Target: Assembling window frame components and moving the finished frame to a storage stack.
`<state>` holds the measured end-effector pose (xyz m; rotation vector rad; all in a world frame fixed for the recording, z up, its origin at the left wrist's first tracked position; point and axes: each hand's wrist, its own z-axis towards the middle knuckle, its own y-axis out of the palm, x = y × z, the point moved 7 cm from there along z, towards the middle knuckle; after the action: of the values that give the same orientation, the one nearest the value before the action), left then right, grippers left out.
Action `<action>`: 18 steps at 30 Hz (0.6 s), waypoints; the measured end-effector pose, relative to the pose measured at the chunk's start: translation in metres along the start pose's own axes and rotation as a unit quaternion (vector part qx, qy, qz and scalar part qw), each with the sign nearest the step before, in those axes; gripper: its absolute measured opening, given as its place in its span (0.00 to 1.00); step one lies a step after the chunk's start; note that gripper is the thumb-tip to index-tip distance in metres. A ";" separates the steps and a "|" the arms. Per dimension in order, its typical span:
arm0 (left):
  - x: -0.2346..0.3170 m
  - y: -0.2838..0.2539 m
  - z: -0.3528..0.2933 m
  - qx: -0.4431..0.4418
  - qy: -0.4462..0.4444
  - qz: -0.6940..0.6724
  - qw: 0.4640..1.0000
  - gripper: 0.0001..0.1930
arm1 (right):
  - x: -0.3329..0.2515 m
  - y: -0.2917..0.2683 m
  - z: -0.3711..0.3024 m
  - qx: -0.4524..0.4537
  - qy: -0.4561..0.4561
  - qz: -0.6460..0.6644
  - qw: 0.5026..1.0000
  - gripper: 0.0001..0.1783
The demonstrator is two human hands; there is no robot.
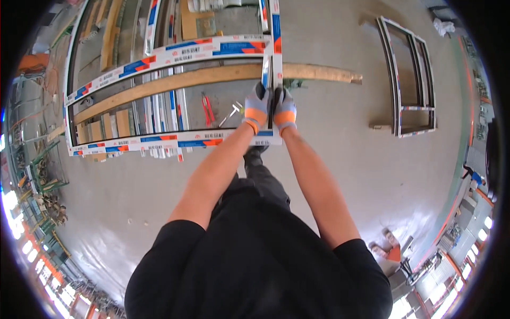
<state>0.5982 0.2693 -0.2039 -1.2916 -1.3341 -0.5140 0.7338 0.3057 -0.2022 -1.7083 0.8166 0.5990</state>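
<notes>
Both gloved hands, left hand and right hand, sit close together, clamped on the upright bar of the large white plastic window frame with blue and orange film lying on the grey concrete floor. It looks stiff, bulky, fairly light and slick; grip near a corner. One long wooden plank lies under it, one second frame rests well apart, one red pliers within

Grey concrete floor carries a long wooden plank and red pliers
</notes>
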 end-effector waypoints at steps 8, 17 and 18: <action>-0.012 0.009 0.034 0.027 0.058 -0.099 0.993 0.17 | 0.004 0.005 0.021 0.006 0.043 -0.027 0.999 0.21; -0.010 0.000 0.012 0.005 0.011 0.056 0.998 0.20 | -0.013 0.003 -0.007 0.013 0.015 -0.059 0.998 0.20; -0.012 -0.002 0.012 0.006 0.016 0.052 0.998 0.20 | -0.009 0.002 -0.008 0.018 0.012 -0.060 0.998 0.20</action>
<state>0.5884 0.2744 -0.2170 -1.3304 -1.2347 -0.4507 0.7259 0.3000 -0.1947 -1.7216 0.7321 0.4814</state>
